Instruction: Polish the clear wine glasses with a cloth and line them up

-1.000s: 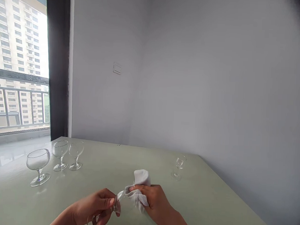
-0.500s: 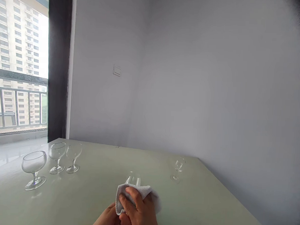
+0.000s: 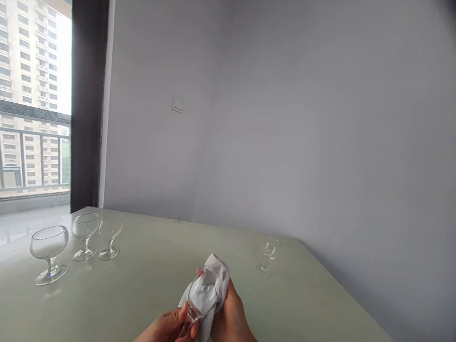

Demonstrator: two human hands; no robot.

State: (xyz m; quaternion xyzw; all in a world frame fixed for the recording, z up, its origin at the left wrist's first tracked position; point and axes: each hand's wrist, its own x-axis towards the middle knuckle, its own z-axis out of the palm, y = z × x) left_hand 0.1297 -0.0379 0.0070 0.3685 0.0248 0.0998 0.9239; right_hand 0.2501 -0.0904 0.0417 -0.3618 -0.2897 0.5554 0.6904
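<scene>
A clear stemmed glass [image 3: 203,295] is tilted at the front middle, its bowl pointing up and away. My left hand [image 3: 170,327] is closed on its stem, with the thumb on top. My right hand [image 3: 231,315] is wrapped round a white cloth [image 3: 217,266], which lies against the right side and back of the bowl. Some right fingertips show behind the glass; the others are hidden by the cloth.
Three stemmed glasses stand at the table's left: one nearer [image 3: 50,249] and two behind [image 3: 85,230] [image 3: 111,231]. A smaller glass [image 3: 270,251] stands back right. The pale green table [image 3: 144,268] meets the grey wall [image 3: 268,117].
The cloth has moved from over the glass to its right side and back, uncovering the bowl. My right hand has turned and shifted right. The glass now tilts, its bowl in view.
</scene>
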